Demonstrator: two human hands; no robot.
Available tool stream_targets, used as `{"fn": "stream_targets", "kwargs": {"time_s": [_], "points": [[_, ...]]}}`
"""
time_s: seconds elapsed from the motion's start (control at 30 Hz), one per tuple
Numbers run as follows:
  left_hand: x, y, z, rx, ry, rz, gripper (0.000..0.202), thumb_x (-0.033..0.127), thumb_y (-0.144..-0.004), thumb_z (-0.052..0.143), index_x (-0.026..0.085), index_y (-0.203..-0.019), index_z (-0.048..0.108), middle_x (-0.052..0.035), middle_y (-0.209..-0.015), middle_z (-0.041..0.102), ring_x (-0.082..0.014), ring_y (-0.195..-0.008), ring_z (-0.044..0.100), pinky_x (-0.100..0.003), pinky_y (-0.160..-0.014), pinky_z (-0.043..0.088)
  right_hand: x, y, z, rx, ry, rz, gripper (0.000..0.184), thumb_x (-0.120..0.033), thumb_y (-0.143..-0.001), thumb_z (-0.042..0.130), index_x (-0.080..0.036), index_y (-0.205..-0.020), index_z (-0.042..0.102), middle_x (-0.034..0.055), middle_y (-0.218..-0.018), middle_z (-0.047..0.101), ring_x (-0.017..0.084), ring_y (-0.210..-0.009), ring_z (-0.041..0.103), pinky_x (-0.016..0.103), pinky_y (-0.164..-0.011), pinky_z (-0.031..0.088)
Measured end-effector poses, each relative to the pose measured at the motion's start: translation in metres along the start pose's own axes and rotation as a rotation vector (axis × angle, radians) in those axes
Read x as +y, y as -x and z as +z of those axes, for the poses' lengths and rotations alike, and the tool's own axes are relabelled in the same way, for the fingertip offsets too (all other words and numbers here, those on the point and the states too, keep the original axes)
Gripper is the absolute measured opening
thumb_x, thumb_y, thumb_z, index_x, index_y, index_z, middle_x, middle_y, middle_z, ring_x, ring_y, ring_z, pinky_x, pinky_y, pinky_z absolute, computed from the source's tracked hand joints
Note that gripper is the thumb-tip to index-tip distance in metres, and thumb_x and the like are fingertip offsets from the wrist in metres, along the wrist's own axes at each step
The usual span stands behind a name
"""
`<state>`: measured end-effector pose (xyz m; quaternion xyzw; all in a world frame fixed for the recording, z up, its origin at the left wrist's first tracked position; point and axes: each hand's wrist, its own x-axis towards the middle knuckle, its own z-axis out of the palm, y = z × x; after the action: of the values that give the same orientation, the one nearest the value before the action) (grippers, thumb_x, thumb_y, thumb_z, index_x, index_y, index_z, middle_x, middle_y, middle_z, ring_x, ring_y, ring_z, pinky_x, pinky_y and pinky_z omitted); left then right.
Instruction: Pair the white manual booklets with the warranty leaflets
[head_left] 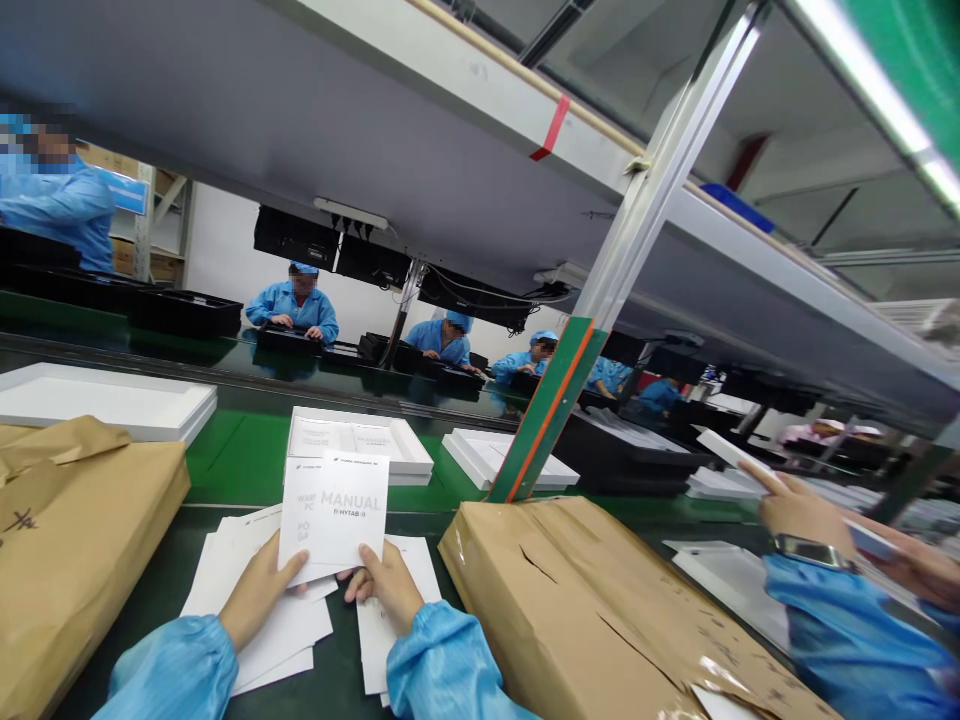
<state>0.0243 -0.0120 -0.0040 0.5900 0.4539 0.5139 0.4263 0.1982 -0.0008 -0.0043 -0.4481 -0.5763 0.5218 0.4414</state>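
A white booklet printed MANUAL and HYTAB (352, 530) is held upright in front of me. It overlaps a second white leaflet (301, 490), whose partly covered print begins with "WAR". My left hand (259, 590) pinches the leaflet's lower left part, thumb in front. The thumb of my right hand (390, 585) presses the manual's lower right corner; its other fingers curl beneath. Under my left hand lies a fanned pile of white leaflets (217, 580). Another white stack (373, 650) lies under my right hand, partly hidden by it.
An open white box (412, 463) with printed papers inside sits on the green conveyor (247, 455). Brown paper parcels flank me at left (97, 540) and right (555, 590). A slanted post (559, 400) rises ahead. A co-worker's hand (806, 515) holds a white item at right.
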Motion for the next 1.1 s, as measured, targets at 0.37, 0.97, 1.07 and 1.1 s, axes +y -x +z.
{"fn": "stream_targets", "kwargs": {"time_s": [0.37, 0.97, 1.07, 1.1], "points": [[0.0038, 0.0015, 0.0003, 0.009, 0.019, -0.013, 0.046, 0.037, -0.063, 0.05, 0.013, -0.101, 0.05, -0.0092, -0.104, 0.054, -0.024, -0.094, 0.049, -0.033, -0.078, 0.04, -0.003, 0.0013, 0.0039, 0.049, 0.057, -0.004, 0.057, -0.062, -0.057, 0.041, -0.011, -0.084, 0.043, 0.0014, -0.051, 0.056, 0.01, -0.034, 0.051, 0.018, -0.032, 0.031], [0.0009, 0.0004, 0.0011, -0.035, -0.061, -0.014, 0.049, 0.039, -0.068, 0.043, 0.012, -0.109, 0.042, -0.0102, -0.104, 0.053, -0.0204, -0.076, 0.056, -0.033, -0.076, 0.04, -0.0015, 0.0004, 0.006, 0.07, 0.091, -0.004, 0.062, -0.064, -0.057, 0.037, -0.01, -0.087, 0.042, 0.0022, -0.054, 0.055, 0.008, -0.034, 0.049, 0.018, -0.032, 0.032], [-0.0034, -0.0005, 0.0011, -0.033, -0.062, -0.009, 0.05, 0.04, -0.067, 0.044, 0.011, -0.108, 0.042, -0.0092, -0.1, 0.056, -0.0172, -0.064, 0.057, -0.033, -0.077, 0.039, -0.0008, -0.0004, 0.0056, 0.065, 0.091, -0.001, 0.063, -0.065, -0.056, 0.036, -0.01, -0.086, 0.042, 0.0027, -0.054, 0.056, 0.007, -0.034, 0.048, 0.017, -0.031, 0.032], [-0.0044, -0.0007, 0.0011, -0.037, -0.063, -0.01, 0.05, 0.04, -0.067, 0.043, 0.011, -0.108, 0.042, -0.009, -0.099, 0.056, -0.0162, -0.06, 0.057, -0.033, -0.077, 0.039, -0.0007, -0.0006, 0.0055, 0.065, 0.091, -0.001, 0.063, -0.065, -0.056, 0.036, -0.01, -0.085, 0.042, 0.0028, -0.054, 0.056, 0.007, -0.034, 0.048, 0.017, -0.031, 0.032]]}}
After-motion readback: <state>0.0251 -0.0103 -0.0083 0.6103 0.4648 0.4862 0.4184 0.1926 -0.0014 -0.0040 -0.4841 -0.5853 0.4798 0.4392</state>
